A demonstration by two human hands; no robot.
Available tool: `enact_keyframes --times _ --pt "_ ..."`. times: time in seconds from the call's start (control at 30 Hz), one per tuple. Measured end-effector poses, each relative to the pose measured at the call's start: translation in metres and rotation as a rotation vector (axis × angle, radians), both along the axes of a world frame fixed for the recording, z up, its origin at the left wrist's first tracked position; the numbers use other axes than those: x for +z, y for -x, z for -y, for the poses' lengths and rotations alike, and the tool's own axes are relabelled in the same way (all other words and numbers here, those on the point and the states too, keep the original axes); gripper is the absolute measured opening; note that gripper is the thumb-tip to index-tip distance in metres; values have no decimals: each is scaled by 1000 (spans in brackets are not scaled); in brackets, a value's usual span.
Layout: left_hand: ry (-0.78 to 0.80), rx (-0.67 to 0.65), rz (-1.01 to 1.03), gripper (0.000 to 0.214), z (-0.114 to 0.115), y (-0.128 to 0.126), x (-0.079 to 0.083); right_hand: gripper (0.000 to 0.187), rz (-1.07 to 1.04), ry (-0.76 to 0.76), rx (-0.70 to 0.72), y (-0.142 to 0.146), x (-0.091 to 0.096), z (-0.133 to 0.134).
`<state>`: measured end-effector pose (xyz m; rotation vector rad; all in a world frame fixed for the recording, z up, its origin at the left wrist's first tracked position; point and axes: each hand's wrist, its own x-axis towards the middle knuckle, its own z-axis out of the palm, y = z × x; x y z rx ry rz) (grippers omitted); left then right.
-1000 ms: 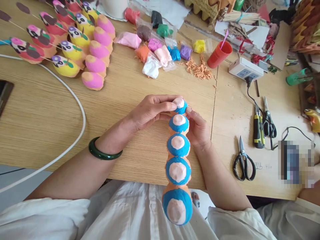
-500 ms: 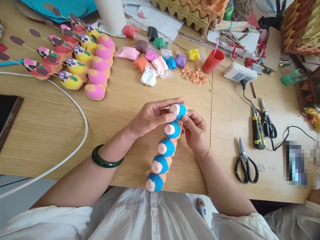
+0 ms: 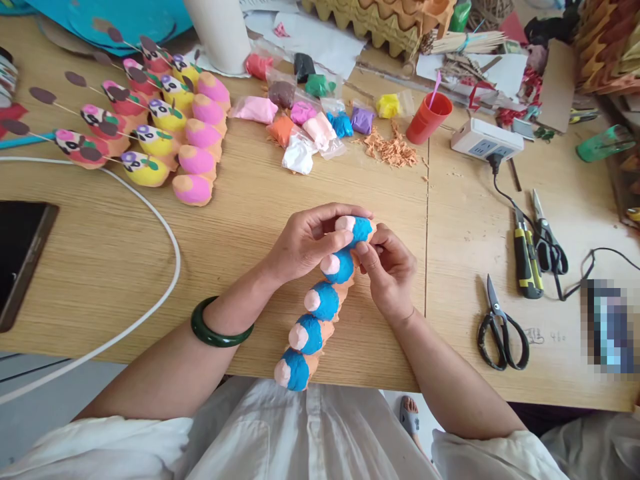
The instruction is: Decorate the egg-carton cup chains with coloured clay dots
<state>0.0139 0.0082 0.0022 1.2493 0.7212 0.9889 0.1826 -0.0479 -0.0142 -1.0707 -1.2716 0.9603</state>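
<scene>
Both my hands hold a strip of egg-carton bumps covered in blue clay with pale pink tips, its underside orange. It slants from my hands down toward the table's near edge. My left hand wraps its far end, thumb and fingers closed on the top bump. My right hand pinches the same end from the right side. A green bangle circles my left wrist.
Finished pink, yellow and red clay figures on sticks lie at the far left. Bags of coloured clay, a red cup, a power strip, black scissors, a utility knife and a white cable lie around the wooden table.
The strip has rolled so its pink tips face left instead of up at me, and it has dropped from near my chest down to the table. Both hands kept their hold.
</scene>
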Motion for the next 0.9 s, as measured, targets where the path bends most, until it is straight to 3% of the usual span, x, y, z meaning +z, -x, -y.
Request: enact_keyframes --times 0.13,0.3,0.53,0.7,0.8,0.9 --pt "28 -36 37 34 0 2 -1 33 24 -42 -3 1 -3 0" --pt "204 -125 149 36 2 4 -1 29 55 -83 13 1 -3 2" --pt "147 -11 48 32 6 -1 7 25 50 -81 13 0 -6 3" --pt "399 -8 152 24 7 -3 6 28 48 -63 29 3 -6 3" --pt "527 42 177 21 6 -7 5 31 -51 57 66 4 -5 0" --pt "539 51 216 31 3 -7 4 34 -261 333 89 4 -4 -5"
